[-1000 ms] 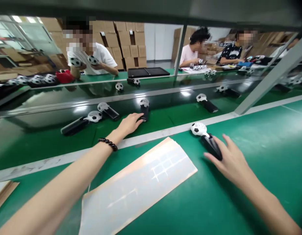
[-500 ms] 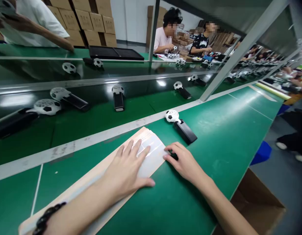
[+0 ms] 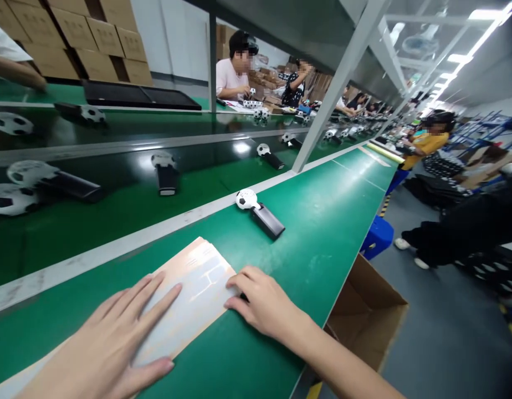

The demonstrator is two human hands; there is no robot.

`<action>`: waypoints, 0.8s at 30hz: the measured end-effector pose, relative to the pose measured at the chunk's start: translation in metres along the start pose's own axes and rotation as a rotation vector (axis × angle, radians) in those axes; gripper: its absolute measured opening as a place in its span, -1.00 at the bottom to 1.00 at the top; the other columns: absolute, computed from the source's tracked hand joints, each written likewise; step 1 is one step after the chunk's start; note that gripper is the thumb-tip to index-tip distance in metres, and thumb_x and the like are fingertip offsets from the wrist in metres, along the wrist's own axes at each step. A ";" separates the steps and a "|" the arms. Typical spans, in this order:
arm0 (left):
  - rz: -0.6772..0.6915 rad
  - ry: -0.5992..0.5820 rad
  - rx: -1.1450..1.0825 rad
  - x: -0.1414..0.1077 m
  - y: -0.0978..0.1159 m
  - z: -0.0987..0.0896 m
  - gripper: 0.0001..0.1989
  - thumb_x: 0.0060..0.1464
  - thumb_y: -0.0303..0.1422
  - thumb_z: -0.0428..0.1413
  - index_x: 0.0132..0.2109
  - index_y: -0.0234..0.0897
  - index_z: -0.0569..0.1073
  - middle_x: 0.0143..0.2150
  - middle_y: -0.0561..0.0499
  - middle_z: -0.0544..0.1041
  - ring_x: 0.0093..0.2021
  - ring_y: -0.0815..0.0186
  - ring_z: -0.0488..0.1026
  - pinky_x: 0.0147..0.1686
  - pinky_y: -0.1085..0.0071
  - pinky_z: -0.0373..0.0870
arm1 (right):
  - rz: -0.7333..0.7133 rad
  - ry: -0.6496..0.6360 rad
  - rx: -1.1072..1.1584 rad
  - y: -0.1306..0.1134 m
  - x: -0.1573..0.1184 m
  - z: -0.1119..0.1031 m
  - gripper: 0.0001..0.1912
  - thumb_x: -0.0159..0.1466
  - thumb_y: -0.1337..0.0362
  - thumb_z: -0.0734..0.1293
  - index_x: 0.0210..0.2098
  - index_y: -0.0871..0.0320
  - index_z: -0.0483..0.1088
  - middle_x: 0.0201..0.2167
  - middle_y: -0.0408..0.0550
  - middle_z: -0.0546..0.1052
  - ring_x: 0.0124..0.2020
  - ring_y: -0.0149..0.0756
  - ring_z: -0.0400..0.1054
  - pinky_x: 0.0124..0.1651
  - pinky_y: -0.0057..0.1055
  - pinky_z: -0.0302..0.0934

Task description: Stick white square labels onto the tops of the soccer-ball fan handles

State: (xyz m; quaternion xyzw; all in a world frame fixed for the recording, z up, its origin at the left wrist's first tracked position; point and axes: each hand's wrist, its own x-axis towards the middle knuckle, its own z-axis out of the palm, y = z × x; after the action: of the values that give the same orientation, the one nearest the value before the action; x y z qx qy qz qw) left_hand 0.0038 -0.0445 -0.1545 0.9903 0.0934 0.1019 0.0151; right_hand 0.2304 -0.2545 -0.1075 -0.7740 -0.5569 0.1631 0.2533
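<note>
A long, pale sheet stack (image 3: 198, 302) with a shiny surface lies slanted on the green table. My left hand (image 3: 123, 327) rests on it, palm down with its fingers spread. At the stack's right edge is my right hand (image 3: 256, 299), thumb and fingers curled at the edge, with a small dark gap between them; whether they pinch the sheets is hard to tell. Beyond the hands, a black device with a white and black football-patterned head (image 3: 262, 215) lies on the table, touched by neither hand.
Several similar devices (image 3: 165, 174) lie on the dark green conveyor behind a pale rail (image 3: 156, 230). A metal post (image 3: 322, 105) rises from the rail. An open cardboard box (image 3: 364, 310) and a blue stool (image 3: 377, 235) stand at the right. Other people work farther off.
The view has swung right, so the table things appear farther left. My left hand has slid back along the stack towards me. My right hand stays at its right edge.
</note>
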 end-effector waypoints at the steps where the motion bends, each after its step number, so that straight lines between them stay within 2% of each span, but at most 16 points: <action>1: -0.002 -0.023 -0.013 -0.002 0.002 -0.004 -0.17 0.13 0.22 0.06 0.46 0.12 0.12 0.46 -0.05 0.24 0.36 -0.18 0.31 0.20 -0.07 0.35 | 0.014 0.012 0.003 -0.001 -0.005 0.002 -0.82 0.34 0.32 0.44 -0.06 0.14 0.51 -0.12 0.04 0.56 -0.08 -0.11 0.49 0.00 -0.20 0.41; 5: 0.028 -0.040 -0.036 0.011 0.022 -0.015 -0.16 0.17 0.32 -0.10 0.41 -0.04 0.28 0.44 -0.15 0.28 0.36 -0.16 0.30 0.31 -0.11 0.25 | 0.061 0.046 0.058 -0.001 -0.018 0.009 -0.88 0.37 0.39 0.37 -0.09 0.14 0.48 -0.11 0.05 0.54 -0.04 -0.10 0.45 0.04 -0.14 0.39; 7: 0.080 -0.039 -0.041 0.027 0.035 -0.013 -0.20 0.25 0.27 -0.18 0.40 -0.11 0.31 0.45 -0.16 0.26 0.40 -0.12 0.25 0.38 -0.09 0.14 | 0.083 0.053 0.079 -0.001 -0.020 0.011 -0.86 0.38 0.42 0.35 -0.08 0.15 0.46 -0.10 0.06 0.52 -0.04 -0.09 0.44 0.06 -0.11 0.37; 9: 0.155 -0.044 -0.043 0.041 0.046 -0.010 -0.27 0.34 0.17 -0.23 0.41 -0.13 0.28 0.45 -0.15 0.26 0.41 -0.06 0.25 0.39 -0.01 0.11 | 0.101 0.056 0.089 -0.002 -0.020 0.011 -0.86 0.37 0.44 0.33 -0.10 0.15 0.45 -0.11 0.07 0.52 -0.04 -0.07 0.43 0.07 -0.08 0.36; 14: 0.232 0.024 0.015 0.049 0.055 -0.005 -0.35 0.37 0.08 -0.14 0.40 -0.19 0.30 0.39 -0.17 0.35 0.33 -0.05 0.38 0.30 0.07 0.26 | 0.130 0.078 0.129 -0.006 -0.018 0.016 -0.86 0.32 0.49 0.32 -0.19 0.15 0.42 -0.19 0.05 0.51 -0.13 -0.07 0.45 -0.02 -0.12 0.37; 18: 0.216 0.024 0.010 0.042 0.052 0.003 -0.32 0.34 0.07 -0.06 0.46 -0.12 0.17 0.43 -0.13 0.28 0.36 -0.04 0.35 0.31 0.06 0.30 | 0.129 0.104 0.229 -0.006 -0.018 0.019 -0.84 0.31 0.49 0.25 -0.26 0.12 0.39 -0.23 0.04 0.49 -0.18 -0.08 0.43 -0.07 -0.12 0.32; 21: 0.171 -0.036 -0.012 0.040 0.052 0.006 -0.32 0.35 0.04 -0.06 0.48 -0.07 0.08 0.45 -0.11 0.23 0.39 -0.04 0.31 0.32 0.02 0.31 | 0.085 0.099 0.380 0.003 -0.018 0.013 -0.86 0.32 0.40 0.25 -0.35 0.09 0.36 -0.30 -0.03 0.49 -0.24 -0.15 0.42 -0.09 -0.19 0.29; 23: 0.148 -0.127 -0.059 0.041 0.049 0.005 -0.30 0.32 0.07 -0.03 0.48 -0.04 0.08 0.46 -0.10 0.21 0.40 -0.06 0.28 0.32 0.00 0.32 | 0.072 0.122 0.507 0.014 -0.018 0.009 -0.84 0.35 0.22 0.27 -0.37 0.08 0.33 -0.28 -0.03 0.51 -0.22 -0.18 0.43 -0.08 -0.24 0.31; 24: 0.146 -0.173 -0.094 0.042 0.044 0.003 -0.28 0.28 0.11 0.00 0.46 -0.01 0.12 0.46 -0.09 0.22 0.39 -0.09 0.30 0.30 0.00 0.35 | 0.089 0.151 0.567 0.020 -0.017 0.009 -0.77 0.36 0.11 0.26 -0.37 0.07 0.30 -0.26 -0.02 0.51 -0.22 -0.19 0.43 -0.09 -0.26 0.32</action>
State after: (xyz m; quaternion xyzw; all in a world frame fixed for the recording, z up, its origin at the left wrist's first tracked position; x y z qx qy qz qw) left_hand 0.0525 -0.0799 -0.1469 0.9977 0.0145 0.0214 0.0621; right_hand 0.2357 -0.2738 -0.1267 -0.7062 -0.4341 0.2650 0.4925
